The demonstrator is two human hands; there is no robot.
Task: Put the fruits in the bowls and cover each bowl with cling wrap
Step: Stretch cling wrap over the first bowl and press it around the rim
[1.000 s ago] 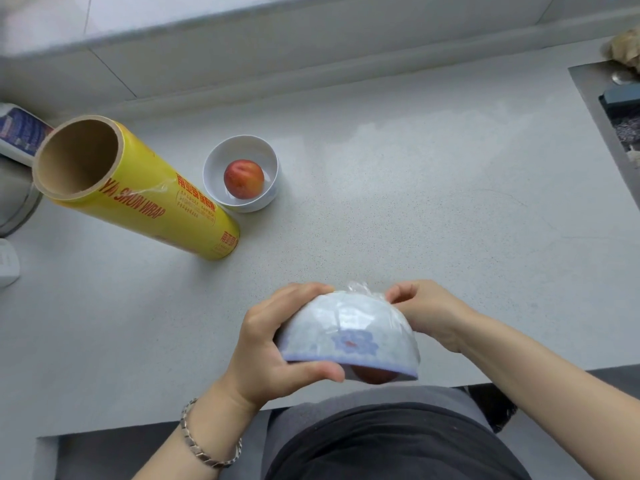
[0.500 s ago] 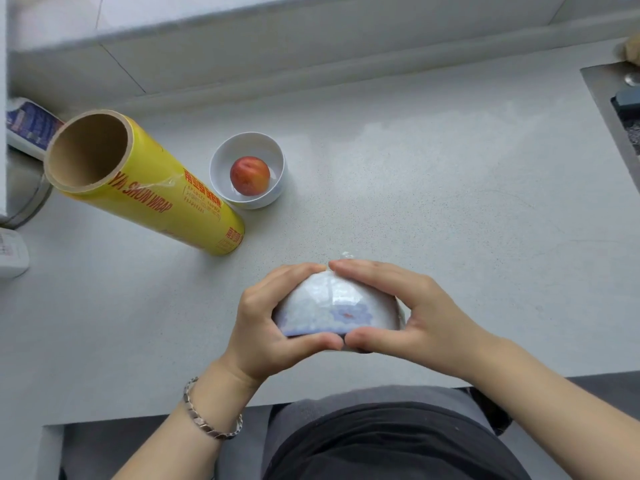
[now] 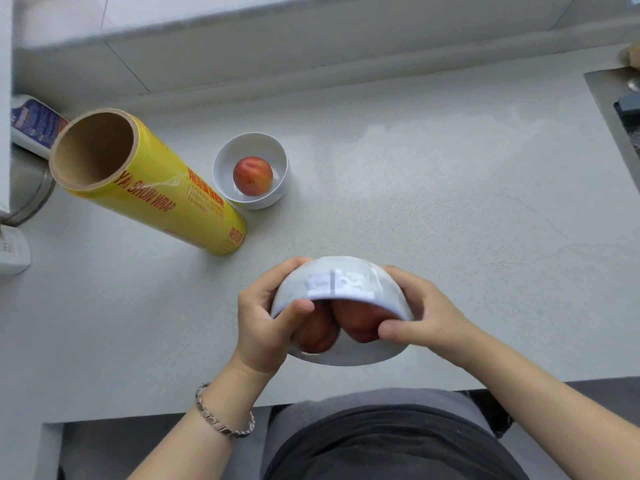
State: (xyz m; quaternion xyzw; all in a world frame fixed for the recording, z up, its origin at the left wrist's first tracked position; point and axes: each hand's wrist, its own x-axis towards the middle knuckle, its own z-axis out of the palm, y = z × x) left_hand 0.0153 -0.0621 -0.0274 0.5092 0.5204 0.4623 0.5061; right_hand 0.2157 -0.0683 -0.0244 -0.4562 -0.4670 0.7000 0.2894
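Observation:
A white and blue bowl (image 3: 341, 284) is held above the counter's near edge, tipped so its mouth faces me. Cling wrap stretches over the mouth, and two red fruits (image 3: 353, 323) press against it. My left hand (image 3: 266, 323) grips the bowl's left side, thumb over the rim. My right hand (image 3: 419, 317) grips the right side the same way. Farther back a small white bowl (image 3: 250, 147) stands uncovered with one red fruit (image 3: 252, 176) inside. A yellow cling wrap roll (image 3: 149, 188) lies on the counter left of that bowl.
The grey counter (image 3: 433, 209) runs to a back ledge. A sink edge (image 3: 609, 109) is at the far right. A metal pot (image 3: 27, 188), a blue and white packet (image 3: 33, 128) and a white object (image 3: 12, 251) sit at the far left.
Both hands have tilted the wrapped bowl so its covered mouth and the two fruits now face me. My right hand shifted from the top of the bowl to its right side.

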